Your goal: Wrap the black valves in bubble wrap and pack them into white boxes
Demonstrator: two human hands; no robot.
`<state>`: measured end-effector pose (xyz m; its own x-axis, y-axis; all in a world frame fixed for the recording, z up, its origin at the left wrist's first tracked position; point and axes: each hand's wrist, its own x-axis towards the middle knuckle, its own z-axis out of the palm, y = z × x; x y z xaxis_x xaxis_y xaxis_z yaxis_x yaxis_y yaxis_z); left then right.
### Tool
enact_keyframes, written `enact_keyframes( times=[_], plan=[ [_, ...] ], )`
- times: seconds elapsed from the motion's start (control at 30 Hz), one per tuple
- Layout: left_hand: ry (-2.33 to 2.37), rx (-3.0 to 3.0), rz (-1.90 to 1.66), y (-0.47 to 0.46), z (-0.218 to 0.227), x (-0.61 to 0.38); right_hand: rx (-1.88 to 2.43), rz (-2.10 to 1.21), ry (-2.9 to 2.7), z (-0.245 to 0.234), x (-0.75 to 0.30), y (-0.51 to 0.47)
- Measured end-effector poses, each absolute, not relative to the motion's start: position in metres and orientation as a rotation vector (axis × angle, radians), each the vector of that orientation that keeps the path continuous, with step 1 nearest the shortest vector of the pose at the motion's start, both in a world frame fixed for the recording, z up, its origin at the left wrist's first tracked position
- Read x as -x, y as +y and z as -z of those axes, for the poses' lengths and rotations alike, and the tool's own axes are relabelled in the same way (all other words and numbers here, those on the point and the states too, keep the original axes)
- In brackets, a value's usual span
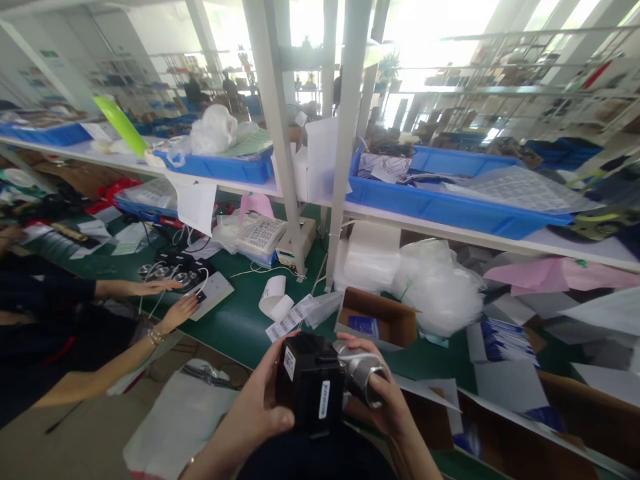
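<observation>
Head view, toward six o'clock: with left hand [269, 393], thumb in front, grips black labelled housing [310, 387] from its nine o'clock side. At the housing's three o'clock, encloses silver metal cylinder [363, 373] in right hand [387, 399]. Cannot tell whether joined, so best to support both together, without twisting. Keep clear of open cardboard box [395, 320], toward two o'clock.

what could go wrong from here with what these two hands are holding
The smooth-looking metal cylinder might slip from the right hand.

The black unit could drop if the left hand loosens.

The loose label strip lies just ahead, so it might get snagged.
</observation>
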<state>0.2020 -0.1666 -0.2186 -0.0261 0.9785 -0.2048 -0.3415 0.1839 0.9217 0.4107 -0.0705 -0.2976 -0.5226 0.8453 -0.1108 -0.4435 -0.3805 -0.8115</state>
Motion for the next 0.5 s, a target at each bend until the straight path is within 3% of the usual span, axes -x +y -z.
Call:
enact_keyframes(
  times=[0.13, 0.33, 0.5],
  plan=[
    [1.328, -0.652, -1.211, -0.158, 0.211, -0.206, 0.861, -1.805, -1.357, 0.278, -0.416, -0.067],
    [1.334, -0.222, -1.361, -0.171, 0.22, -0.206, 0.927, -1.653, -1.938, 0.228, -0.451, -0.047],
    [1.296, -0.202, -1.355, -0.18, 0.223, -0.204, 1.178, -1.398, -2.107, 0.242, -0.443, -0.027]
  ],
)
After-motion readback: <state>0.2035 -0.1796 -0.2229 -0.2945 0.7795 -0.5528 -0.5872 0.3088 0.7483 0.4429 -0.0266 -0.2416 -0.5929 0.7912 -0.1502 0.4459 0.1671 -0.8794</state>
